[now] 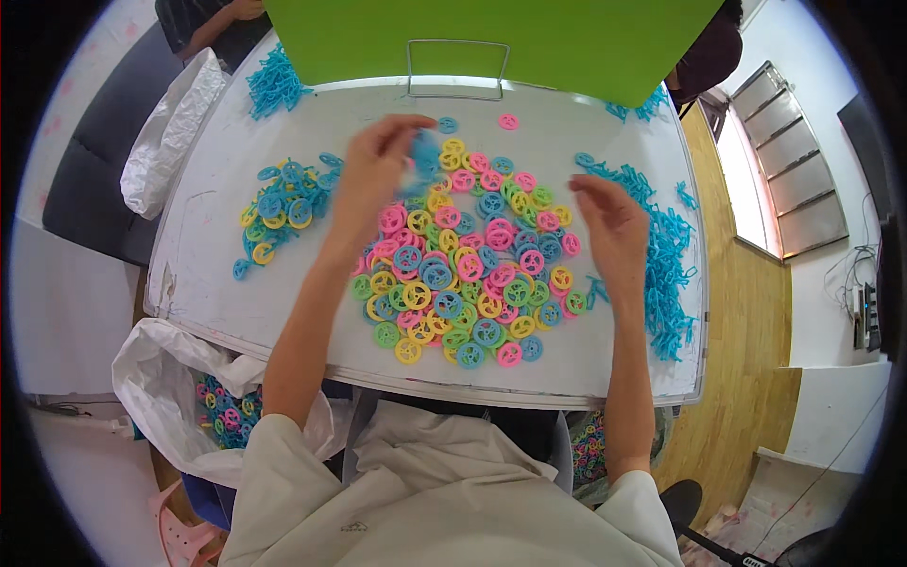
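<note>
A broad heap of small plastic wheels (472, 274) in pink, yellow, green and blue lies spread in front of me. My left hand (378, 161) is over the heap's far left edge, fingers drawn together at a blue plastic piece (422, 163), smeared by motion. My right hand (612, 219) hovers at the heap's right side, its fingers loosely curved and apart, with nothing visible in them. Just beyond it lies a long pile of blue plastic clip-like pieces (669, 274). Left of my left forearm sits a smaller pile of blue and yellow assembled pieces (288, 203).
A green panel (567, 42) with a wire handle (458, 96) stands across the far side of the white table (217, 293). More blue pieces (274, 83) lie at the far left. A white sack (142, 359) of coloured parts hangs below the near left edge. Other people sit beyond.
</note>
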Demonstrator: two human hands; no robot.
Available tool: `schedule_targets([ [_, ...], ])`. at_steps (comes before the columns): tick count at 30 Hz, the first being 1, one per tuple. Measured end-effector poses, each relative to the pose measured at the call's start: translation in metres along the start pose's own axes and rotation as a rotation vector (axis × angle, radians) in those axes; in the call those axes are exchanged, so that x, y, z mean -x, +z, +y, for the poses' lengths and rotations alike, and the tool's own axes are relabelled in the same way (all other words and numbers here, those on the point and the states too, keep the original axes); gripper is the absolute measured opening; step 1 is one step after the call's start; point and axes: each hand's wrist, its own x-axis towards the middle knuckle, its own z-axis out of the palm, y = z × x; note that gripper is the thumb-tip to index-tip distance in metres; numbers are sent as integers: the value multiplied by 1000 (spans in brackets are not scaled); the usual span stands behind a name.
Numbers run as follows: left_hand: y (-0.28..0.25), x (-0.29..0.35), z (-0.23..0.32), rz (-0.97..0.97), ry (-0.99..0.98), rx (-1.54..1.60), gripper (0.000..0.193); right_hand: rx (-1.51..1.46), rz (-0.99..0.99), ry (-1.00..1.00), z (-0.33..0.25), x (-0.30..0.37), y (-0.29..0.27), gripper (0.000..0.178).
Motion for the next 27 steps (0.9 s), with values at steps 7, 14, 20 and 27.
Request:
schedule_targets([
  [7, -58, -18, -11, 217, -30, -181, 18, 792, 28, 40, 4, 8, -50, 38],
  [14, -96, -20, -30, 316, 108, -493, 18, 1113, -59, 195, 1, 14, -36, 34],
  [20, -98, -6, -19, 340, -83, -940, 19, 942, -35, 194, 9, 7, -44, 26],
  [27, -92, -11, -31, 403, 189, -1085, 19, 650, 27, 203, -15, 0, -46, 22],
])
